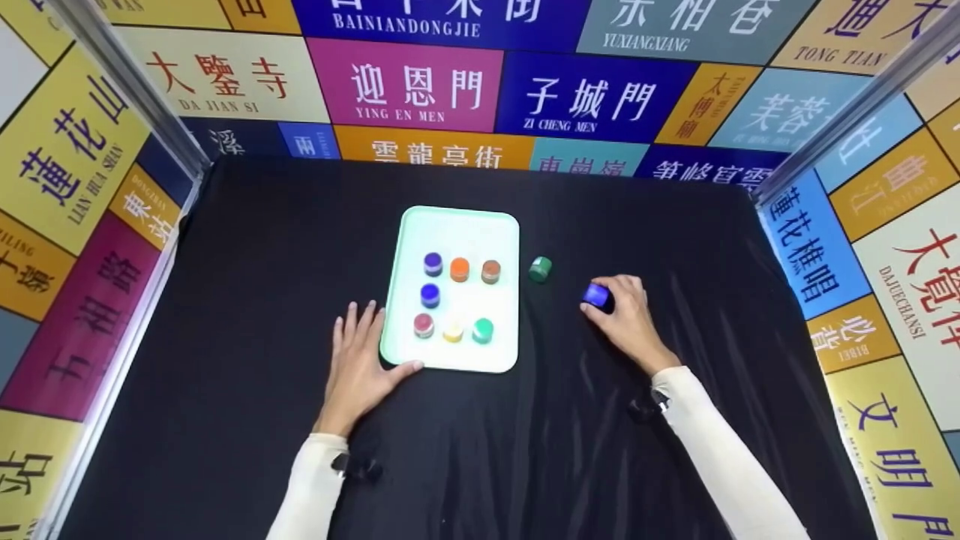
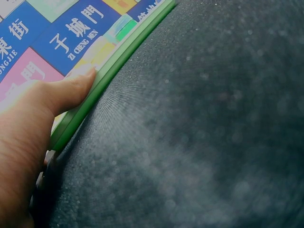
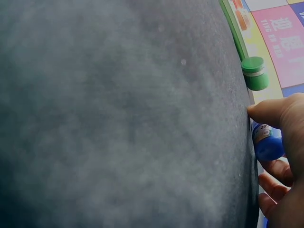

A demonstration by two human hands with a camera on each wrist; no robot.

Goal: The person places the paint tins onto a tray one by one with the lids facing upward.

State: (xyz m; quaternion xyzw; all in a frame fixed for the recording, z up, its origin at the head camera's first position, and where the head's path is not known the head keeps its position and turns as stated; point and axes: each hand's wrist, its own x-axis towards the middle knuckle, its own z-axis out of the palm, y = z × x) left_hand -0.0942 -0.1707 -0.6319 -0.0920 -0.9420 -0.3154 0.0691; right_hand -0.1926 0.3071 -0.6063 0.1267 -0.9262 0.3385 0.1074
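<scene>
A blue paint jar (image 1: pixel 596 295) is tipped on the black cloth, pinched between the thumb and fingers of my right hand (image 1: pixel 628 319). In the right wrist view the same blue jar (image 3: pixel 269 148) shows below the thumb. A dark green jar (image 1: pixel 540 269) lies between that hand and the pale green tray (image 1: pixel 461 358). My left hand (image 1: pixel 364 367) lies at the tray's near left corner, fingers stretched along its side. The left wrist view has the thumb (image 2: pixel 78 88) resting over the green rim (image 2: pixel 71 124).
On the tray stand several small jars: purple (image 1: pixel 433 264), orange (image 1: pixel 459 269) and brown (image 1: pixel 490 271) behind, blue (image 1: pixel 430 295) in the middle, red (image 1: pixel 424 325), yellow (image 1: pixel 452 331) and green (image 1: pixel 482 331) in front. Lettered panels (image 1: pixel 420 82) wall the black-covered table (image 1: pixel 285 247).
</scene>
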